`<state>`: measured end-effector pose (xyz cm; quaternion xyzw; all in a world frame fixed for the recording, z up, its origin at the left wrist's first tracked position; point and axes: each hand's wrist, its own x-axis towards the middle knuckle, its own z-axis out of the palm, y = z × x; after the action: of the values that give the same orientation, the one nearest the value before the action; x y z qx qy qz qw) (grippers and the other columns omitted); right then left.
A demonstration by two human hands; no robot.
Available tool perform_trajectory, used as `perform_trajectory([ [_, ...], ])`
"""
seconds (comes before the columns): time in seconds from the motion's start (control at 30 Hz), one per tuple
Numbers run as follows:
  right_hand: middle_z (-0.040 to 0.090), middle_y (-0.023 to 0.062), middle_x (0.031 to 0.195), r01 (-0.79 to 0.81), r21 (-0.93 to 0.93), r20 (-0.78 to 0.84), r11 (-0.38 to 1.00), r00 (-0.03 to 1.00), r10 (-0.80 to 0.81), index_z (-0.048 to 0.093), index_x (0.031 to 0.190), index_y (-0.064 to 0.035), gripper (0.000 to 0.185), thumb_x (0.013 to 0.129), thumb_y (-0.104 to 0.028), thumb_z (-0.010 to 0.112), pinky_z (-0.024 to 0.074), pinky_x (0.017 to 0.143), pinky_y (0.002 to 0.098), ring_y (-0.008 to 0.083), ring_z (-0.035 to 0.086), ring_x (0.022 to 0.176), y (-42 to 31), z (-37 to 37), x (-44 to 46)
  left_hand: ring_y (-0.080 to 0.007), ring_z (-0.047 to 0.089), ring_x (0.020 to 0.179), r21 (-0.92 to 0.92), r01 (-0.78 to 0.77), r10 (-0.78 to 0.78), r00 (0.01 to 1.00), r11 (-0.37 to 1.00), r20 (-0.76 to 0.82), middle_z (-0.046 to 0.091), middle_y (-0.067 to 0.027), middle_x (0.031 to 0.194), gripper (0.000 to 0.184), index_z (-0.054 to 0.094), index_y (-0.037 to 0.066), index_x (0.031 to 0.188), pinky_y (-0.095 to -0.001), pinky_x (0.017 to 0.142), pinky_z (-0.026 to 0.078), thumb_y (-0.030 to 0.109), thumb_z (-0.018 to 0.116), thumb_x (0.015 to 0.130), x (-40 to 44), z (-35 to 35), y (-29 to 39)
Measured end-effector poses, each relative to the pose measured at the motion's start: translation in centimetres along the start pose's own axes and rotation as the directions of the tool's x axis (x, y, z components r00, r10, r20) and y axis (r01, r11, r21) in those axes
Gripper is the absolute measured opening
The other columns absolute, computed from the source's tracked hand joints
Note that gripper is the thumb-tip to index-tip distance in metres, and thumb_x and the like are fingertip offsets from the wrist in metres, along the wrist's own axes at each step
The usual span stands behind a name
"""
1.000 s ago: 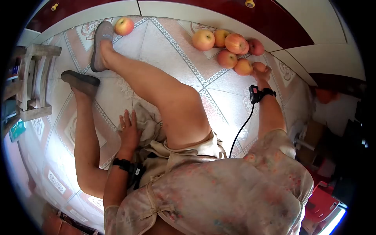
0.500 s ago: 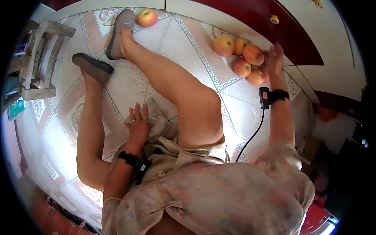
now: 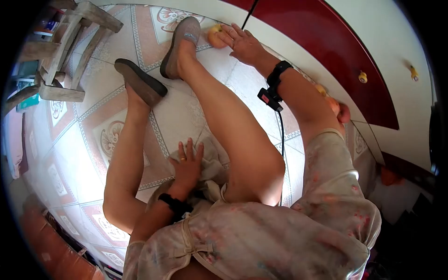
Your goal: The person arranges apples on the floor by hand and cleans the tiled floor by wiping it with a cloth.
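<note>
My right hand (image 3: 245, 45) reaches to the single apple (image 3: 216, 36) beside my shoe, at the foot of the cabinet. Its fingers are spread at the apple's right side, not wrapped round it; whether they touch it I cannot tell. My left hand (image 3: 188, 167) lies with fingers apart on a crumpled grey cloth (image 3: 212, 156) on the floor, a ring on one finger. Beyond my right forearm, parts of a few other apples (image 3: 344, 113) show by the cabinet; the arm hides the rest of that group.
A wooden stool (image 3: 63, 93) stands on the tiled floor at the upper left. The cabinet (image 3: 345, 60) with yellow knobs runs along the top and right. My legs and two shoes (image 3: 181, 46) stretch across the floor between my hands.
My right hand has left the group of apples and moved left to the single apple. The view has shifted right. My left hand has stayed on the cloth.
</note>
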<state>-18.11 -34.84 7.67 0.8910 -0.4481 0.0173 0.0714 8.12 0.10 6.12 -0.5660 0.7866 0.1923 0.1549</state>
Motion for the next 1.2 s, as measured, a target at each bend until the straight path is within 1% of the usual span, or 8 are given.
perform_trajectory([
  [0.3, 0.045, 0.0206, 0.133, -0.245, 0.321, -0.109, 0.915, 0.95, 0.293, 0.045, 0.133, -0.021, 0.068, 0.073, -0.019, 0.076, 0.0476, 0.097, 0.0446, 0.0396, 0.052, 0.119, -2.8, 1.7, 3.6, -0.0535, 0.009, 0.143, 0.002, -0.021, 0.021, 0.995, 1.0, 0.093, 0.006, -0.0229, 0.16, 0.072, 0.021, 0.019, 0.154, -0.0839, 0.089, 0.026, 0.019, 0.053, 0.09, 0.1, 0.1, 0.2],
  [0.4, 0.05, 0.0202, 0.126, -0.314, 0.42, 0.135, 0.851, 0.95, 0.283, 0.047, 0.13, -0.0208, 0.064, 0.073, -0.025, 0.077, 0.0483, 0.096, 0.0444, 0.0399, 0.055, 0.115, -2.0, 1.2, 1.5, -0.0525, 0.006, 0.144, 0.013, -0.024, 0.022, 0.994, 1.0, 0.107, 0.004, -0.0213, 0.161, 0.075, 0.019, 0.021, 0.155, -0.084, 0.09, 0.025, 0.023, 0.056, 0.09, 0.4, 0.4, -0.2],
  [0.57, 0.054, 0.0134, 0.122, -0.427, 0.593, 0.151, 0.683, 0.892, 0.427, 0.05, 0.126, -0.0179, 0.068, 0.069, -0.029, 0.084, 0.048, 0.096, 0.0389, 0.0326, 0.058, 0.111, -0.7, -5.5, -9.6, -0.0466, 0.005, 0.146, 0.013, 0.018, -0.02, 0.989, 1.0, 0.148, 0.0, -0.0144, 0.163, 0.082, 0.016, 0.026, 0.156, -0.0821, 0.093, 0.026, 0.027, 0.062, 0.089, 0.6, 0.4, 0.0],
  [0.73, 0.052, 0.0175, 0.128, -0.497, 0.602, -0.166, 0.625, 0.688, 0.706, 0.047, 0.134, -0.0094, 0.077, 0.07, -0.026, 0.085, 0.0463, 0.099, 0.0388, 0.0314, 0.056, 0.117, 0.6, -12.8, -28.2, -0.0425, 0.004, 0.148, -0.036, 0.024, -0.019, 0.992, 0.999, 0.127, -0.002, -0.0103, 0.163, 0.09, 0.015, 0.028, 0.155, -0.0815, 0.093, 0.027, 0.026, 0.071, 0.084, 0.5, 0.5, -0.2],
  [0.8, 0.052, 0.0204, 0.129, -0.477, 0.746, -0.141, 0.465, 0.569, 0.81, 0.046, 0.134, -0.0044, 0.079, 0.069, -0.025, 0.086, 0.0457, 0.099, 0.0404, 0.0332, 0.053, 0.12, 0.2, -13.5, -35.1, -0.0446, 0.006, 0.147, -0.044, 0.03, -0.024, 0.989, 0.999, 0.144, 0.001, -0.0112, 0.163, 0.09, 0.017, 0.028, 0.155, -0.0764, 0.098, 0.03, 0.025, 0.072, 0.084, 0.3, -0.6, 0.3],
  [0.97, 0.047, 0.0196, 0.129, -0.863, 0.484, -0.082, 0.146, 0.122, 0.989, 0.049, 0.132, -0.0167, 0.076, 0.067, -0.027, 0.085, 0.0479, 0.095, 0.0457, 0.0388, 0.053, 0.116, 1.1, -12.9, -45.1, -0.0425, 0.019, 0.144, -0.243, -0.083, 0.1, 0.993, 0.967, 0.059, 0.013, -0.0146, 0.161, 0.084, 0.025, 0.021, 0.153, -0.0519, 0.109, 0.035, 0.022, 0.072, 0.083, 0.7, -0.7, -2.5],
  [1.03, 0.047, 0.02, 0.129, -0.855, 0.486, -0.144, 0.182, 0.126, 0.981, 0.048, 0.132, -0.0175, 0.076, 0.066, -0.027, 0.085, 0.0477, 0.096, 0.0461, 0.0399, 0.052, 0.117, 2.9, -11.6, -46.0, -0.0395, 0.025, 0.143, -0.419, -0.05, 0.067, 0.997, 0.907, 0.026, 0.016, -0.016, 0.16, 0.08, 0.029, 0.016, 0.151, -0.0423, 0.112, 0.035, 0.018, 0.071, 0.083, -0.2, -2.2, -3.6],
  [1.2, 0.044, 0.0188, 0.136, -0.872, 0.415, -0.057, 0.259, 0.259, 0.964, 0.047, 0.134, -0.0208, 0.076, 0.067, -0.03, 0.082, 0.0453, 0.101, 0.0453, 0.0389, 0.049, 0.123, 6.8, -8.6, -44.2, -0.0364, 0.035, 0.139, -0.258, -0.168, 0.099, 0.961, 0.951, -0.257, 0.032, -0.0198, 0.153, 0.064, 0.04, 0.009, 0.144, -0.0416, 0.111, 0.034, 0.013, 0.067, 0.086, -5.8, -7.7, -6.6],
])
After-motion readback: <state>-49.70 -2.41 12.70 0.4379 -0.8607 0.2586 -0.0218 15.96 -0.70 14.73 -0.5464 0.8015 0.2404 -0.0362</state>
